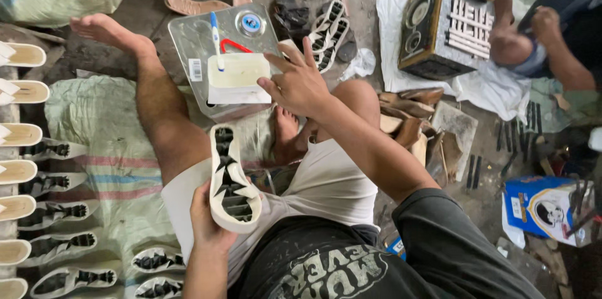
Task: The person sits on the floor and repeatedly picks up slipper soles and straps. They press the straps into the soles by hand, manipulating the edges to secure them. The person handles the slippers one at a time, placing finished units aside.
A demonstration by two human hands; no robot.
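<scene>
- Head view: left hand (207, 224) clamps the cream, black-ribbed shoe sole (231, 180) underside-up on the thigh, keeping its face reachable.
- Right hand (298, 83), fingers spread and seemingly empty, reaches toward the white square glue tub (238, 73) at eleven o'clock, set within reach.

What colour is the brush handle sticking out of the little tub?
Blue and white: the brush stands in the pale tub, seen best from the head view.
</scene>
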